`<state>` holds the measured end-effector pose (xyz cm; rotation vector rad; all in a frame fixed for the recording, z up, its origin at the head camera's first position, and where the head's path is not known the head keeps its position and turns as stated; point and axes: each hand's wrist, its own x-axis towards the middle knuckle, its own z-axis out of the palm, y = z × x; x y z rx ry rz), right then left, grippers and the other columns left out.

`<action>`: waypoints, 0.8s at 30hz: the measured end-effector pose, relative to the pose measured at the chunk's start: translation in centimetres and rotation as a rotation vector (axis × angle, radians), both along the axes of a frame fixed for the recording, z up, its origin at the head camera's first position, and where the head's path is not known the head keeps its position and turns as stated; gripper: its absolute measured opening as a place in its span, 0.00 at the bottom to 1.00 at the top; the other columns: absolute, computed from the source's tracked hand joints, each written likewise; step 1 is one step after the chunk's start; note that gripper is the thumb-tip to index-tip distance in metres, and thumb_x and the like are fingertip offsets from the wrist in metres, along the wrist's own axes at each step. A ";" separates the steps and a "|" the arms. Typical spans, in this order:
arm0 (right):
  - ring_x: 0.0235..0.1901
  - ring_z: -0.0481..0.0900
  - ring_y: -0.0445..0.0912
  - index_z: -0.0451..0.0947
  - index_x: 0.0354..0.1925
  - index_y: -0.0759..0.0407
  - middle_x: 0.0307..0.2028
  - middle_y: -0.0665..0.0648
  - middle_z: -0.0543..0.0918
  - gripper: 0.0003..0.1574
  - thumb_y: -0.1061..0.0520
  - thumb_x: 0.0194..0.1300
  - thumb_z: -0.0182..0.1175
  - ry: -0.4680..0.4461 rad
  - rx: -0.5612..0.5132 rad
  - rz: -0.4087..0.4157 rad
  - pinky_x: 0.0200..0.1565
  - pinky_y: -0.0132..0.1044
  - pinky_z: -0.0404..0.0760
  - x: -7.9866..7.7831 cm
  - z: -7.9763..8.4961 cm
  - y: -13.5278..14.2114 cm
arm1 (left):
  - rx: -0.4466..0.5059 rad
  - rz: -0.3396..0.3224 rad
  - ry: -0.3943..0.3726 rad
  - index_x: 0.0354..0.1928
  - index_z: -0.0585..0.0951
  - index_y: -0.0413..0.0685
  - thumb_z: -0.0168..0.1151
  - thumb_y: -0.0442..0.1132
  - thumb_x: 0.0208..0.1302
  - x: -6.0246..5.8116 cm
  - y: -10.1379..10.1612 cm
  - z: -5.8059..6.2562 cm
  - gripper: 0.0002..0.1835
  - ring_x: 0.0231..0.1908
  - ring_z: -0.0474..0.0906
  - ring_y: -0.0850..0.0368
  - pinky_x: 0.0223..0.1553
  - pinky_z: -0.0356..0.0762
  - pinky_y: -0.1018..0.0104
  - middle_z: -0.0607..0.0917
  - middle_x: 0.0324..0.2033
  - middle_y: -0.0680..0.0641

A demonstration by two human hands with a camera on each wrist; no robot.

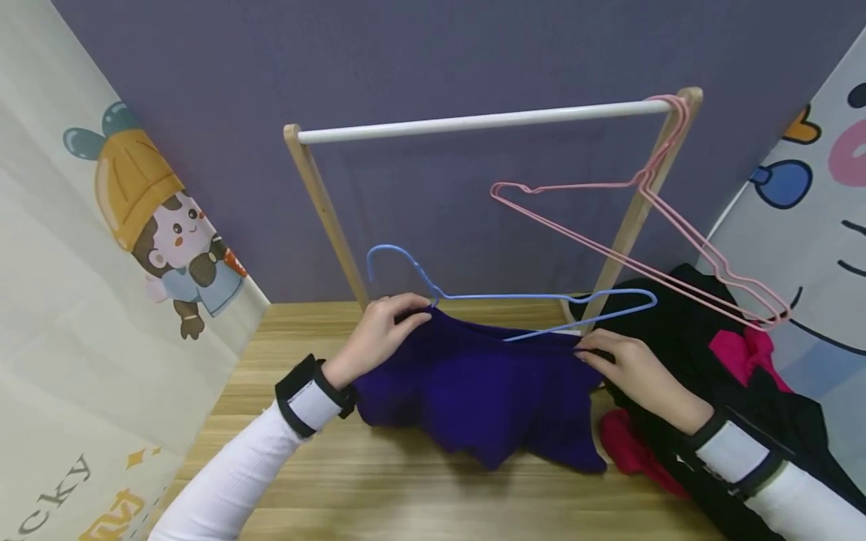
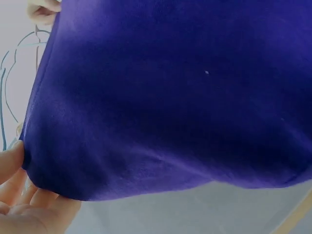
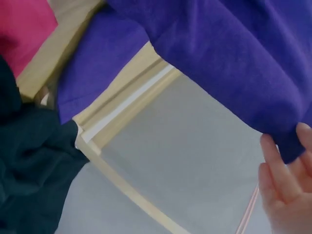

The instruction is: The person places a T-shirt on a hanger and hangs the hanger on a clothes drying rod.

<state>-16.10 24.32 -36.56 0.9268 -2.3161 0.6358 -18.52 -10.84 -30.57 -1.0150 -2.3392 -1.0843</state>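
Hanger [image 1: 487,296], blue, mid-frame: right end outside purple garment [image 1: 473,391]; slippage possible should left pinch loosen. Garment at frame centre above worktop [image 1: 318,481]; left hand [image 1: 380,336] and right hand [image 1: 631,368] each pinching top edge. Counts: one garment, one blue hanger, two pink hangers [image 1: 643,179] upper right, one rack [image 1: 487,122], two hands.

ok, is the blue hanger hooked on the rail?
No: the blue hanger has its hook free, below the rail, and only pink hangers hang there.
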 end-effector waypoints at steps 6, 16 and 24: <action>0.33 0.74 0.38 0.78 0.31 0.57 0.29 0.50 0.79 0.23 0.75 0.33 0.64 0.136 -0.053 0.013 0.39 0.21 0.70 0.6 1.5 1.8 | -0.004 -0.001 -0.046 0.42 0.78 0.41 0.57 0.34 0.57 0.3 -0.5 -1.2 0.10 0.37 0.77 0.57 0.39 0.77 0.57 0.83 0.37 0.42; 0.34 0.72 0.37 0.77 0.34 0.60 0.32 0.52 0.78 0.05 0.61 0.56 0.57 0.200 -0.011 -0.031 0.45 0.16 0.64 1.5 3.4 4.1 | -0.061 -0.073 0.046 0.40 0.79 0.40 0.58 0.31 0.55 0.7 -0.7 -2.5 0.09 0.33 0.75 0.61 0.33 0.78 0.62 0.83 0.32 0.45; 0.34 0.72 0.36 0.76 0.34 0.59 0.32 0.51 0.78 0.22 0.75 0.38 0.63 0.149 -0.067 -0.058 0.44 0.16 0.65 1.7 3.6 2.1 | -0.148 -0.090 0.079 0.42 0.77 0.39 0.54 0.30 0.58 0.4 0.7 -4.1 0.10 0.26 0.70 0.62 0.26 0.74 0.67 0.79 0.28 0.47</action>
